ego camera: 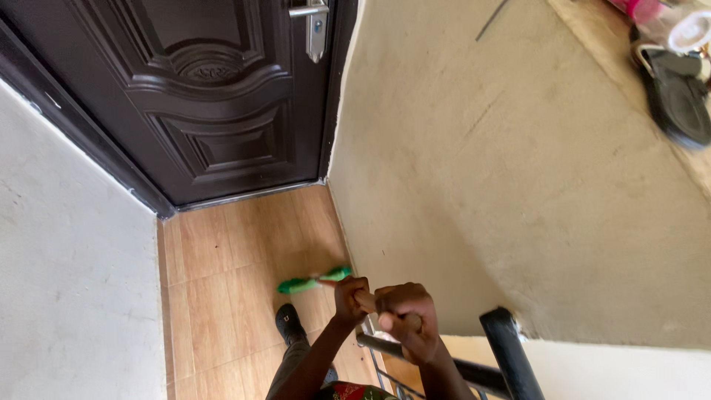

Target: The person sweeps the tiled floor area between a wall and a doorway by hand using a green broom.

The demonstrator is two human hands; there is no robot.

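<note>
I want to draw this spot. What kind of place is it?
Probably a small entry landing inside a home: a dark panelled door with a metal handle, a wood-look tiled floor, and a black railing. Both hands grip a wooden stick with a green head.

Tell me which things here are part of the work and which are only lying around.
In use:
- wooden handle, held by left hand and right hand
- green broom head on the floor

Lying about:
- dark sandal on the ledge
- door
- black railing
</note>
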